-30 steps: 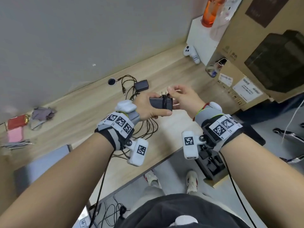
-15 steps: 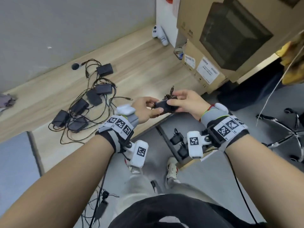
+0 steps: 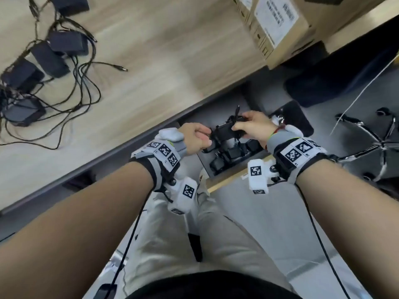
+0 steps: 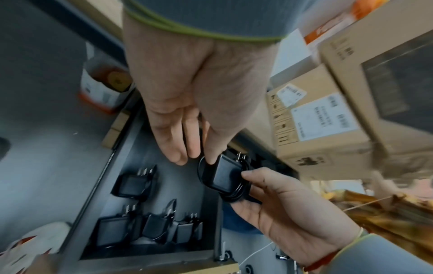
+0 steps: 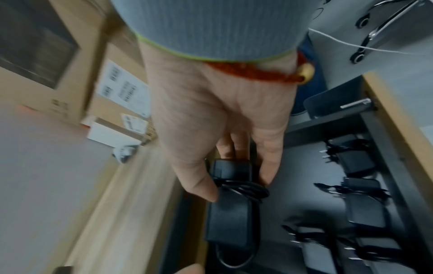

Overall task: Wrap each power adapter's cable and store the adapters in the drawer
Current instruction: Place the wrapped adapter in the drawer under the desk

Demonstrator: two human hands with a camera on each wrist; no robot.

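Note:
A black power adapter with its cable wound round its middle hangs just above the open drawer, held at both ends. My right hand grips one end between thumb and fingers, right at the cable coil. My left hand pinches the other end, thumb tip on the adapter's corner. Several wrapped adapters lie on the drawer floor below. Several adapters with loose, tangled cables lie on the wooden table at the far left.
Cardboard boxes stand on the table's right end, above the drawer. A swivel chair's chrome base sits on the floor to the right. My legs are directly below, in front of the drawer's wooden front.
Both hands have carried the wrapped adapter from above the table's edge down and right, over the open drawer. The head view has swung down with them.

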